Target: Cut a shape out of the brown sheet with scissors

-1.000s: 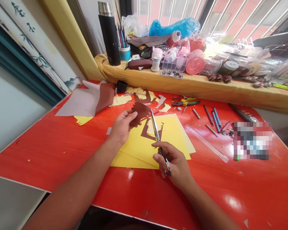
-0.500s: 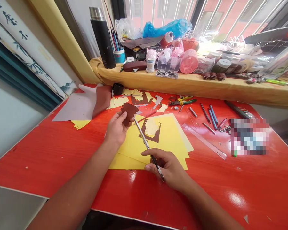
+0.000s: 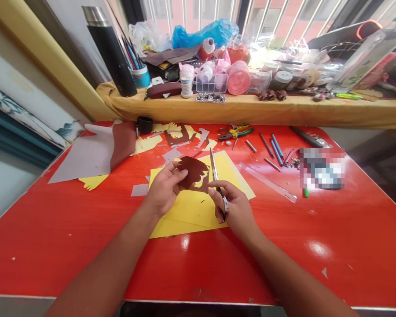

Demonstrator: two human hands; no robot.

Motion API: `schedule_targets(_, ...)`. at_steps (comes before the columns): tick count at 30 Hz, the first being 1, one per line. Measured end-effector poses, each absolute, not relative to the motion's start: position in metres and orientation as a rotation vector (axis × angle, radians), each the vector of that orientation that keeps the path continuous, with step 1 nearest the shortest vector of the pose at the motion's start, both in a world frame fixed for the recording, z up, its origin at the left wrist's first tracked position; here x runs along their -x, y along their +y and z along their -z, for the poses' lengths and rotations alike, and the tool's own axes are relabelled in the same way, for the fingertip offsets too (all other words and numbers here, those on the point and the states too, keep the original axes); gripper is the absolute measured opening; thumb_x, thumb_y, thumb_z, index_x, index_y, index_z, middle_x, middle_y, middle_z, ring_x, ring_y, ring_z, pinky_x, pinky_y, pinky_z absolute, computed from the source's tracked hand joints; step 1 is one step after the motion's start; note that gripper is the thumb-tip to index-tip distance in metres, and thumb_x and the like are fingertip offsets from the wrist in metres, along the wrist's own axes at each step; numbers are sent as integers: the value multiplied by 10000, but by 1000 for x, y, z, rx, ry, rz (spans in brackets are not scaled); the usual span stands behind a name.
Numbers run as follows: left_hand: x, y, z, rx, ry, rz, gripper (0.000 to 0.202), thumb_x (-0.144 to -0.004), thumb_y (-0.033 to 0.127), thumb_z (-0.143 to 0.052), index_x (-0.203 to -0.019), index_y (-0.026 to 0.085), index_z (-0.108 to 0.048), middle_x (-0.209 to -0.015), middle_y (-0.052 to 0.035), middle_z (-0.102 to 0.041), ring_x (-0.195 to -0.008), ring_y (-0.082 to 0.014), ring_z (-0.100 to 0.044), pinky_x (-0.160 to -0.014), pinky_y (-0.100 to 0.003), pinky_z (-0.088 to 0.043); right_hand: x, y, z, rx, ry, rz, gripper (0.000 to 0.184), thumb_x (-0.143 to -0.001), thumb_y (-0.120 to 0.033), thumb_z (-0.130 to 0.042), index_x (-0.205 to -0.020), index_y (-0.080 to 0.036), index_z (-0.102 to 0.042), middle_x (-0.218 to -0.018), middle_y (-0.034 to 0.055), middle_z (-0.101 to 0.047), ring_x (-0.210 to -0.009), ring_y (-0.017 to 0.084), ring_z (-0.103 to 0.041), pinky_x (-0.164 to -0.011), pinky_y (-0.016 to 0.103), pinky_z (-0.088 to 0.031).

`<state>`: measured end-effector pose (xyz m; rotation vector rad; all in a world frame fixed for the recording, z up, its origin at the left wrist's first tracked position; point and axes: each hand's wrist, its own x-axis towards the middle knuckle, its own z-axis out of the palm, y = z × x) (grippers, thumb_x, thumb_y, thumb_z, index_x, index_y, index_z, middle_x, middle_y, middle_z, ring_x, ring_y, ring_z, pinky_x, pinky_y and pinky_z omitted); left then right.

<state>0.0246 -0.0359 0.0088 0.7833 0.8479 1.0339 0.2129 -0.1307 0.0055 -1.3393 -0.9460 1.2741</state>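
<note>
My left hand (image 3: 165,189) pinches a small brown cut-out piece (image 3: 191,171) and holds it just above the yellow sheets (image 3: 188,211) in the middle of the red table (image 3: 69,237). My right hand (image 3: 234,207) is closed round the handles of a pair of scissors (image 3: 218,185), whose blades point up and away, right beside the brown piece. A brown offcut with a yellow shape lies on the yellow sheets, partly hidden behind the held piece.
Grey and brown sheets (image 3: 95,152) lie at the left. Paper scraps (image 3: 178,134), pliers (image 3: 236,132), pens (image 3: 273,147) and a clear ruler (image 3: 267,182) lie at the back and right. A cluttered yellow sill (image 3: 251,110) with a black flask (image 3: 112,53) borders the far edge.
Both hands have come together over the yellow sheets. The left hand brought the brown piece nearer and to the right; the scissors swung upright beside it. The view shifted left.
</note>
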Motion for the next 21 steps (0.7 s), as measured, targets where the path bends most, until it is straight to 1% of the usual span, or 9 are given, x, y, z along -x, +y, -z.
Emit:
schedule_targets(3,-32,-45,-7,-876,822,-947,439,-790,373,-994,-1081,183,-726,-982,-60,-816,-782,-182,-747,-710,-304,-597,-214,-129,-3,1326,-918,-1273,434,-897,-615,-846,-1083,-233,-756,-642,-80,-604,-349,101,-508,-394,248,-357)
schedule_targets(5,-35,-48,-6,-903,813,-914,452,-798,402,-994,-1080,190,-711,-948,-49,-805,-760,-178,-736,-713,-311,-600,-215,-128,-2,1321,-896,-1269,436,-887,-617,-855,-1068,-236,-741,-596,-97,-570,-336,104,-495,-382,242,-333)
schedule_targets(7,-37,-50,-6,-917,813,-903,469,-800,420,-993,-1085,196,-696,-976,-52,-804,-791,-189,-749,-728,-321,-611,-215,-127,-1,1308,-884,-1272,446,-884,-625,-859,-1064,-237,-735,-562,-112,-530,-331,108,-492,-379,239,-336)
schedule_targets(10,-37,-51,-5,-947,820,-891,495,-796,447,-998,-1092,201,-687,-1077,-68,-805,-877,-214,-775,-763,-339,-628,-216,-127,-2,1288,-863,-1275,469,-873,-644,-868,-1053,-235,-725,-591,-103,-564,-334,102,-498,-376,235,-349)
schedule_targets(13,-37,-51,-5,-1021,783,-809,483,-821,480,-982,-1093,194,-703,-1051,-71,-803,-850,-206,-768,-759,-332,-617,-217,-127,-3,1268,-851,-1290,467,-865,-641,-881,-1015,-235,-707,-640,-77,-637,-341,92,-502,-375,228,-343)
schedule_targets(16,-36,-51,-5,-1094,742,-751,445,-859,474,-959,-1115,199,-720,-1046,-76,-815,-891,-206,-772,-798,-323,-618,-218,-127,-3,1256,-863,-1306,432,-882,-619,-862,-994,-235,-700,-701,-48,-701,-343,86,-506,-373,225,-355)
schedule_targets(19,-34,-51,-8,-1171,727,-758,437,-860,462,-957,-1140,214,-732,-1070,-72,-821,-939,-214,-773,-863,-351,-642,-217,-127,-1,1256,-896,-1324,395,-896,-598,-836,-988,-238,-702,-696,-53,-695,-338,93,-521,-365,222,-363)
schedule_targets(21,-32,-51,-9,-1233,757,-735,400,-870,481,-941,-1092,211,-748,-1028,-66,-818,-916,-220,-770,-846,-361,-649,-215,-128,0,1256,-925,-1349,378,-899,-589,-828,-975,-238,-708,-662,-62,-673,-338,100,-527,-365,220,-357)
